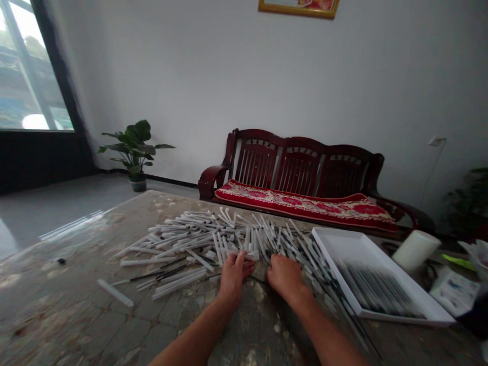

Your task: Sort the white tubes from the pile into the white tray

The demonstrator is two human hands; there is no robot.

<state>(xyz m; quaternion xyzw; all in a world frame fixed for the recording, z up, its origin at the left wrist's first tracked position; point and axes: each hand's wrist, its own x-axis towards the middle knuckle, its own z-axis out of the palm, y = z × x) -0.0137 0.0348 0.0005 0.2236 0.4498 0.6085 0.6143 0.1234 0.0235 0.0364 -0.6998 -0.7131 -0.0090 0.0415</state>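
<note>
A wide heap of whitish translucent tubes (179,236), mixed with thin dark rods (168,270), lies spread over the table. At the heap's near edge is my left hand (233,274), fingers curled in beside some clear tubes (249,253). A thin dark rod (259,280) shows by its fingertips; whether the fingers grip it is unclear. Just to the right, my right hand (285,274) is closed with the knuckles up. Something dark shows at its finger side, but what it holds is hidden.
To the right sits a shallow white box (339,244) with a row of dark-tipped slim sticks (377,290) inside. Past it are a white roll (415,250) and a printed packet (455,290). A wooden bench (297,160) stands behind the stone-patterned table (125,335).
</note>
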